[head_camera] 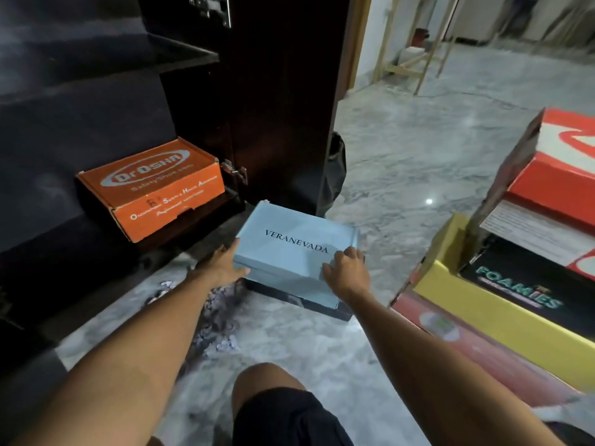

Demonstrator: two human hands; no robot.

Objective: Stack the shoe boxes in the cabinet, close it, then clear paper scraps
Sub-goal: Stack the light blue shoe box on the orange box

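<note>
The light blue shoe box (294, 249) sits on the floor (402, 162) before the open cabinet (273, 91). The left hand (222, 265) presses flat on its left side, the right hand (346, 272) curls over its near right corner; the orange box (151, 185) lies inside

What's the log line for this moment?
stage: stacking | hands: left, right on blue box | cabinet: open, orange box inside

Left hand (222, 263) and right hand (346, 273) grip opposite sides of the blue box (289, 252), fingers (349, 252) over its lid. Orange box (154, 188) sits in the cabinet (80, 91), beyond the left fingers. Paper scraps (212, 320) lie below them.
</note>
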